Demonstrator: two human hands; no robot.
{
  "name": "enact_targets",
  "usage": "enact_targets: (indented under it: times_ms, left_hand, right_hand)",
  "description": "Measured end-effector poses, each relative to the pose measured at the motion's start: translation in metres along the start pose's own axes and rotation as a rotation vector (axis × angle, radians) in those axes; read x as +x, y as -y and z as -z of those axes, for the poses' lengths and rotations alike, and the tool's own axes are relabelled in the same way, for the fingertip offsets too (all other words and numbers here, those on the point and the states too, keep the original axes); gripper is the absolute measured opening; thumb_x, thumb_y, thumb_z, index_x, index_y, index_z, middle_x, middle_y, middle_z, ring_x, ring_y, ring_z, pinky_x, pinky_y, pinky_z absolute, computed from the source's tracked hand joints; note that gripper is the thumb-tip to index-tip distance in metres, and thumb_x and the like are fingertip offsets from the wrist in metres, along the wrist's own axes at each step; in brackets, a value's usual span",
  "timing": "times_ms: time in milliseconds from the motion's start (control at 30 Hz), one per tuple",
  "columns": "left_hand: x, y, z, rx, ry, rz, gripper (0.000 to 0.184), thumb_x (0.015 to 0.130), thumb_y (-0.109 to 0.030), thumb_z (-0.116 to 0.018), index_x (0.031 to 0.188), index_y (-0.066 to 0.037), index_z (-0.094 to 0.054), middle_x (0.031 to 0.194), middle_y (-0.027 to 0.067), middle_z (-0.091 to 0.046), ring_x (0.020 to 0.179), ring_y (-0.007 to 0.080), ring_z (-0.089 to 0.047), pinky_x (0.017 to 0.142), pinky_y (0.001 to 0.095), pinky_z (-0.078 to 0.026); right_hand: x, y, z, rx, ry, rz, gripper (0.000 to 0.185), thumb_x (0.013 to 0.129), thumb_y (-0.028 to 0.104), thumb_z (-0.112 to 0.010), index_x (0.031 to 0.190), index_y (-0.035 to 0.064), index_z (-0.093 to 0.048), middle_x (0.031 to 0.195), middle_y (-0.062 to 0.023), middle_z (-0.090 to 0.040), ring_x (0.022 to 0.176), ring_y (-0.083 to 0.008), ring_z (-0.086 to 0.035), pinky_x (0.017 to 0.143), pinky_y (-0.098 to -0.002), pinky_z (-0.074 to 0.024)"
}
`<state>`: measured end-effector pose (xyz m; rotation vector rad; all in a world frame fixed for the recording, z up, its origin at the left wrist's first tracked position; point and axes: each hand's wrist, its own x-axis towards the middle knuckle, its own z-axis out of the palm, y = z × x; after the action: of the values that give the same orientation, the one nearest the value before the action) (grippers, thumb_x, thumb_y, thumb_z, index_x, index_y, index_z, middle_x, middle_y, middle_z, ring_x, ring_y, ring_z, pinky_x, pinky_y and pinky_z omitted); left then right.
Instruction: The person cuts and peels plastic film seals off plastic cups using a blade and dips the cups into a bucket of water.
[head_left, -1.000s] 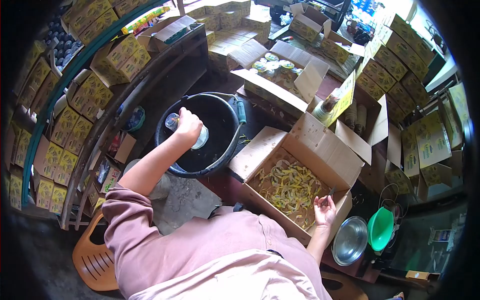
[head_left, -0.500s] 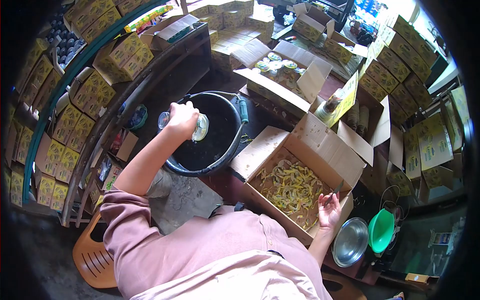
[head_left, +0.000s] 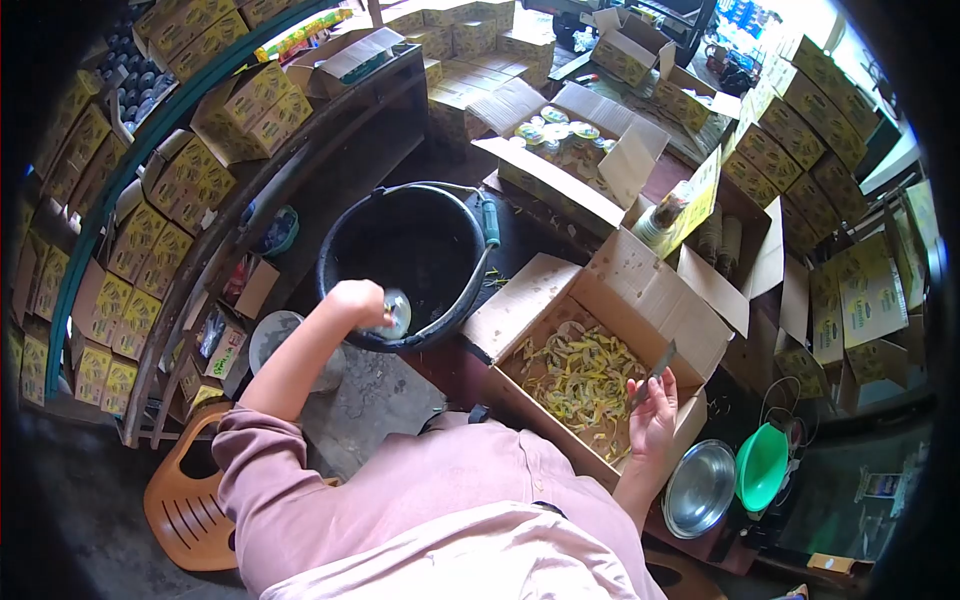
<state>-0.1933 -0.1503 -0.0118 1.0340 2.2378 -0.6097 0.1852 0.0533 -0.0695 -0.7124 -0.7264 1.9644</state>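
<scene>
My left hand (head_left: 358,302) is closed around a lidded clear plastic cup (head_left: 399,315), tipped on its side at the near rim of a black bucket (head_left: 440,340). Most of the cup hides behind my fingers. Inside the bucket it is dark, and I cannot tell what it holds. My right hand (head_left: 652,412) grips a thin dark knife (head_left: 664,360), its blade pointing up and away. That hand is over the right side of an open cardboard box (head_left: 515,300), where yellow-green strips (head_left: 580,375) lie scattered.
Another carton (head_left: 545,180) behind holds several lidded cups (head_left: 553,128). Stacked cups (head_left: 668,207) lean in a box to the right. A metal bowl (head_left: 700,488) and a green basin (head_left: 762,466) stand at the lower right. Printed cartons (head_left: 140,250) line the left shelf.
My left hand has come nearer to me with the cup, from over the bucket to its near rim. My right hand has shifted slightly, and the knife shows more fully.
</scene>
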Motion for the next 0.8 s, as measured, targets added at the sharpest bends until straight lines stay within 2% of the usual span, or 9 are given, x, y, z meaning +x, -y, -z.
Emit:
enact_targets:
  times_ms: [67,133,200,300,400,467,533,600,800]
  left_hand:
    - [-0.006,0.002,-0.002,-0.144,-0.363,0.059,0.055,0.069,-0.049,-0.064,0.098,-0.003,-0.062,0.100,0.0148,-0.062,0.089,0.0290,-0.061,0.078,0.0361,-0.049]
    - [-0.012,0.003,0.001,0.011,-0.002,-0.046,0.049,0.068,-0.043,-0.065,0.101,-0.007,-0.059,0.091,0.0149,-0.063,0.086,0.0307,-0.061,0.076,0.0377,-0.048]
    - [-0.025,-0.002,0.009,-0.051,-0.108,-0.027,0.048,0.067,-0.042,-0.066,0.102,-0.008,-0.060,0.090,0.0137,-0.064,0.084,0.0299,-0.061,0.074,0.0366,-0.049]
    - [-0.020,0.004,0.005,0.042,-0.044,0.014,0.047,0.066,-0.042,-0.067,0.098,-0.008,-0.062,0.087,0.0137,-0.064,0.082,0.0291,-0.062,0.073,0.0358,-0.050]
    - [-0.023,0.001,0.010,-0.067,-0.259,-0.010,0.043,0.065,-0.042,-0.069,0.087,-0.006,-0.067,0.088,0.0114,-0.065,0.082,0.0246,-0.063,0.074,0.0336,-0.050]
    - [-0.026,-0.004,0.009,0.025,-0.087,0.016,0.042,0.065,-0.041,-0.068,0.087,-0.006,-0.067,0.086,0.0122,-0.065,0.081,0.0253,-0.064,0.072,0.0340,-0.051]
    - [-0.028,-0.002,0.012,-0.066,-0.184,-0.032,0.043,0.064,-0.041,-0.069,0.087,-0.006,-0.066,0.086,0.0126,-0.065,0.081,0.0255,-0.063,0.072,0.0340,-0.051]
    - [-0.031,-0.002,0.010,-0.023,-0.094,-0.013,0.047,0.064,-0.038,-0.070,0.098,-0.008,-0.064,0.088,0.0141,-0.064,0.083,0.0277,-0.062,0.074,0.0340,-0.050]
    - [-0.033,-0.002,0.009,-0.106,-0.145,0.004,0.045,0.063,-0.037,-0.070,0.095,-0.006,-0.065,0.088,0.0147,-0.064,0.083,0.0275,-0.062,0.074,0.0343,-0.049]
  right_hand:
    - [0.002,-0.003,-0.005,-0.007,0.073,-0.020,0.028,0.083,0.000,-0.052,0.110,0.0078,-0.049,0.086,-0.0032,-0.061,0.078,-0.0124,-0.060,0.083,-0.0379,-0.0485]
    - [0.002,-0.006,-0.014,-0.009,0.108,-0.042,0.029,0.083,0.000,-0.052,0.110,0.0071,-0.049,0.086,-0.0029,-0.060,0.079,-0.0121,-0.059,0.082,-0.0376,-0.0489]
    - [0.001,-0.007,-0.024,-0.041,0.141,-0.052,0.028,0.082,-0.002,-0.051,0.109,0.0054,-0.049,0.089,-0.0037,-0.057,0.080,-0.0116,-0.058,0.081,-0.0350,-0.0495]
    - [0.001,-0.010,-0.032,-0.012,0.166,-0.059,0.027,0.080,-0.005,-0.052,0.106,0.0026,-0.050,0.093,-0.0065,-0.056,0.081,-0.0127,-0.057,0.080,-0.0313,-0.0501]
    - [0.002,-0.011,-0.035,-0.030,0.177,-0.073,0.027,0.080,-0.005,-0.051,0.106,0.0024,-0.050,0.093,-0.0067,-0.056,0.080,-0.0125,-0.057,0.079,-0.0308,-0.0502]
    - [0.002,-0.012,-0.038,-0.028,0.187,-0.073,0.027,0.080,-0.005,-0.051,0.106,0.0022,-0.049,0.093,-0.0069,-0.056,0.080,-0.0125,-0.057,0.079,-0.0308,-0.0504]
    - [0.001,-0.009,-0.037,-0.040,0.190,-0.069,0.027,0.081,-0.005,-0.051,0.107,0.0020,-0.049,0.092,-0.0070,-0.056,0.079,-0.0125,-0.057,0.079,-0.0308,-0.0505]
    - [0.002,-0.008,-0.038,-0.051,0.186,-0.061,0.027,0.081,-0.005,-0.051,0.107,0.0019,-0.049,0.092,-0.0070,-0.056,0.079,-0.0125,-0.057,0.079,-0.0307,-0.0505]
    - [0.005,-0.009,-0.038,-0.102,0.178,-0.056,0.028,0.082,-0.001,-0.051,0.109,0.0045,-0.049,0.087,-0.0037,-0.057,0.078,-0.0101,-0.057,0.080,-0.0345,-0.0497]
